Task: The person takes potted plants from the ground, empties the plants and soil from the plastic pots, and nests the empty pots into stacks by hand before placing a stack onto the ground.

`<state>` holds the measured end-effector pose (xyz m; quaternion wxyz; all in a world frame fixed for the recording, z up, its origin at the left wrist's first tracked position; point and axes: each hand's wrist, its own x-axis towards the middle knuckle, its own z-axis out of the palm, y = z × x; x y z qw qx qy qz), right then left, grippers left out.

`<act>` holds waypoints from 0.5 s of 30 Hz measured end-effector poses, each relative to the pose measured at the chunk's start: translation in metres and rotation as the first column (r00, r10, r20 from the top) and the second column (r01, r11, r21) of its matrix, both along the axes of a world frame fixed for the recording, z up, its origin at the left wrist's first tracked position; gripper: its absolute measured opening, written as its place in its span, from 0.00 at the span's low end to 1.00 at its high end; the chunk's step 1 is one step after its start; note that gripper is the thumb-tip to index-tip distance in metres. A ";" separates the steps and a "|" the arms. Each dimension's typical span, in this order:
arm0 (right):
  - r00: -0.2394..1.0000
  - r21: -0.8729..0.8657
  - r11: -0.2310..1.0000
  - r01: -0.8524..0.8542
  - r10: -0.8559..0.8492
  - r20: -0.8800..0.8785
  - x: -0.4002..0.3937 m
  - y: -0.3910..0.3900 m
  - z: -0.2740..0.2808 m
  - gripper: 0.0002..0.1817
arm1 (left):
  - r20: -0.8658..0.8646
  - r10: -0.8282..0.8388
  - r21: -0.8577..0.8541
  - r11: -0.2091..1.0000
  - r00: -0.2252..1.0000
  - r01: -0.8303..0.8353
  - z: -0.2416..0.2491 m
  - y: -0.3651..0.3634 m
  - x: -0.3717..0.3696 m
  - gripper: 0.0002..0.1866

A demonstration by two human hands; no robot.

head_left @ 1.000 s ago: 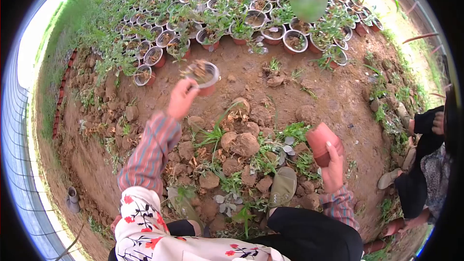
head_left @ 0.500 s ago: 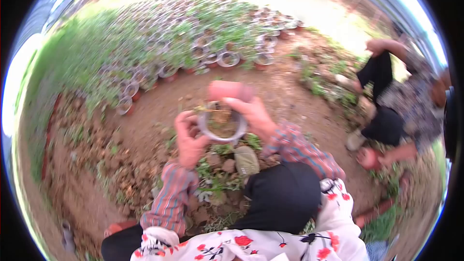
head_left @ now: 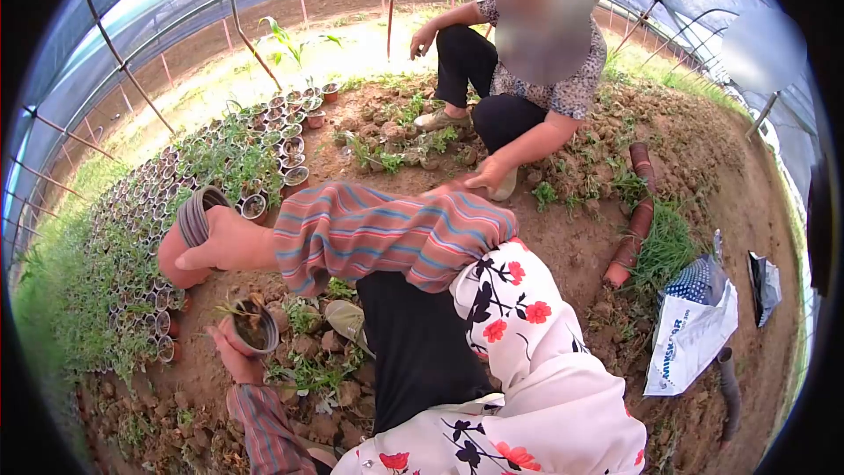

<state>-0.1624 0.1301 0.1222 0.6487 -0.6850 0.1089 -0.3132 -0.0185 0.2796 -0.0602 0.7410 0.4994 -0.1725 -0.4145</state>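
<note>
head view, angled down, near hands (head_left: 230,299)

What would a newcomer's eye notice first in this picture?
First, the striped-sleeved right hand at centre left, gripping a stack of terracotta plastic pots. Below it, the left hand holds a small soil-filled pot. Behind, a crouching co-worker touches the soil beside rows of potted seedlings.

A co-worker (head_left: 519,79) crouches on the bare soil beyond. Rows of small potted seedlings (head_left: 176,185) stand nearby; stacked terracotta pots (head_left: 633,220) and a white bag (head_left: 690,334) lie apart.
</note>
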 end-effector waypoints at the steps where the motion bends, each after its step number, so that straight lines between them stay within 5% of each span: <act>1: 0.997 0.088 0.996 -0.033 0.026 0.074 0.007 0.007 -0.006 0.12 | -0.032 -0.083 -0.031 0.996 0.996 0.082 -0.021 0.005 0.012 0.25; 2: 0.988 0.174 0.982 -0.071 0.045 0.150 0.011 0.015 -0.011 0.12 | -0.026 -0.084 -0.024 0.996 0.996 0.083 -0.059 0.012 0.032 0.25; 3: 0.987 0.183 0.980 -0.073 0.044 0.156 0.015 0.025 -0.014 0.12 | 0.361 -0.080 0.167 0.986 0.929 0.020 -0.104 0.022 0.057 0.25; 4: 0.980 0.301 0.951 -0.075 0.014 0.201 0.020 0.038 -0.015 0.11 | 0.685 -0.144 0.316 0.942 0.714 -0.112 -0.125 0.032 0.069 0.25; 8: 0.978 0.556 0.821 -0.130 0.012 0.210 0.030 0.067 -0.030 0.09 | 0.795 -0.330 0.488 0.846 0.508 -0.214 -0.116 0.074 0.024 0.24; 10: 0.977 0.571 0.807 -0.151 0.035 0.208 0.029 0.072 -0.035 0.09 | 0.753 -0.543 0.643 0.729 0.372 -0.236 -0.113 0.083 0.014 0.22; 11: 0.978 0.566 0.810 -0.155 0.046 0.201 0.028 0.069 -0.036 0.09 | 0.800 -0.503 0.588 0.767 0.328 -0.257 -0.127 0.088 0.015 0.23; 15: 0.944 0.576 0.792 -0.200 -0.002 0.330 0.004 0.043 -0.018 0.08 | 0.729 -0.595 0.685 0.634 0.339 -0.358 -0.142 0.094 0.019 0.25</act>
